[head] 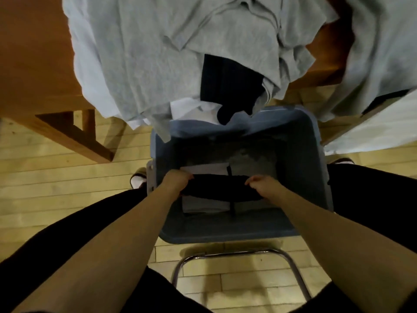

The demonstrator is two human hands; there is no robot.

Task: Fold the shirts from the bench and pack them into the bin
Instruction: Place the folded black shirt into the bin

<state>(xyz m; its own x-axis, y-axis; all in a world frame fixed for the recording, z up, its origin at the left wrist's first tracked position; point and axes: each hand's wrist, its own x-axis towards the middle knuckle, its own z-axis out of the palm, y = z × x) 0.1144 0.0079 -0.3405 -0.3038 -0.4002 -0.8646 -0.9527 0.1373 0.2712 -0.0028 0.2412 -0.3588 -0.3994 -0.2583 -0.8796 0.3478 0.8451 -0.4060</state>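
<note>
A blue plastic bin (pixel 243 231) stands on the floor between my knees. Inside it, both hands grip a folded black shirt (pixel 218 188): my left hand (pixel 176 180) holds its left end, my right hand (pixel 261 184) its right end. Under the black shirt lies a folded white shirt (pixel 203 205). On the wooden bench (pixel 33 64) beyond the bin lies a heap of loose light grey shirts (pixel 146 53), with a dark navy garment (pixel 228 84) and a white one (pixel 189 109) hanging over the bench edge above the bin.
A chrome chair frame (pixel 237 256) curves just below the bin's near wall. More pale cloth (pixel 372 64) drapes at the right. Light wooden floorboards (pixel 56 188) spread to the left. My black-trousered legs flank the bin, and a shoe (pixel 138 177) shows beside its left wall.
</note>
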